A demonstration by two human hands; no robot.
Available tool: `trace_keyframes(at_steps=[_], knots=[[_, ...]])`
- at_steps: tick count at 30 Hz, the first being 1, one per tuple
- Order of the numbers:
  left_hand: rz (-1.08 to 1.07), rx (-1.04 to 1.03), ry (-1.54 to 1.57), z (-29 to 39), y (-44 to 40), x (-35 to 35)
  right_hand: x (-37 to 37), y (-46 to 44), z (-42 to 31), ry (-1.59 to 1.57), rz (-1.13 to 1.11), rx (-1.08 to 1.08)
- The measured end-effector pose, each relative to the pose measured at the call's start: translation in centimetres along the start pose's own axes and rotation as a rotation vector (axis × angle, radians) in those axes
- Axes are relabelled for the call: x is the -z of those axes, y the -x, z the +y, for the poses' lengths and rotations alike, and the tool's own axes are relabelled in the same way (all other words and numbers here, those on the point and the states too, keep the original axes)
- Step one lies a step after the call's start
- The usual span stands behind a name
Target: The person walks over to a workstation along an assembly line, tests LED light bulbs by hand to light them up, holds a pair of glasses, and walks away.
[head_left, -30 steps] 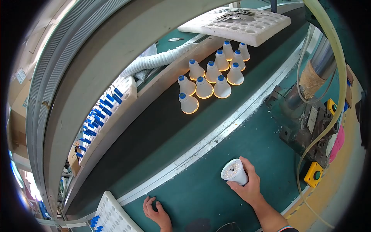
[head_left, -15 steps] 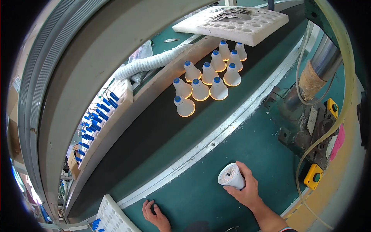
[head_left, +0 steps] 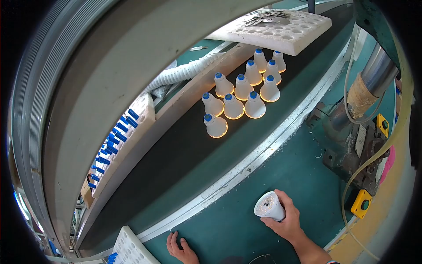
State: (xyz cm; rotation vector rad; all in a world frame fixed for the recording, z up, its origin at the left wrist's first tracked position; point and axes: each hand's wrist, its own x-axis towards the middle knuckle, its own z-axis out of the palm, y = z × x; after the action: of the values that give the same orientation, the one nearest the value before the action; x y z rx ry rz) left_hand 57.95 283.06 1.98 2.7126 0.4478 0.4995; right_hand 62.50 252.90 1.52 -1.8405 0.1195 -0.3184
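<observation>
My right hand (head_left: 288,220) is wrapped round a white cup-shaped lamp housing (head_left: 270,206), tilted so its open end shows a round board with small dots. My left hand (head_left: 181,251) rests on the green work surface (head_left: 220,226) near the front edge, fingers curled loosely apart, holding nothing. Beyond both hands, on the dark belt (head_left: 176,154), several white bulbs (head_left: 234,107) with blue caps stand in a cluster, their lower rims glowing orange.
A foam tray (head_left: 303,33) with metal discs sits at the back. Another foam tray (head_left: 132,251) is at lower left, and blue parts (head_left: 118,135) line the left. A metal post machine (head_left: 351,145) and yellow button box (head_left: 361,203) stand right.
The camera view has shifted a little, moving the whole scene in the frame. My right hand keeps its hold on the white housing. My left hand remains on the work surface.
</observation>
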Motion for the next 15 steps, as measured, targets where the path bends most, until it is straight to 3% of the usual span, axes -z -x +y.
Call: trace_keyframes(at_steps=[15], knots=[[-0.005,0.052,0.038,0.54,0.1,0.2,0.15,0.02,-0.17,0.043,-0.023,-0.006]])
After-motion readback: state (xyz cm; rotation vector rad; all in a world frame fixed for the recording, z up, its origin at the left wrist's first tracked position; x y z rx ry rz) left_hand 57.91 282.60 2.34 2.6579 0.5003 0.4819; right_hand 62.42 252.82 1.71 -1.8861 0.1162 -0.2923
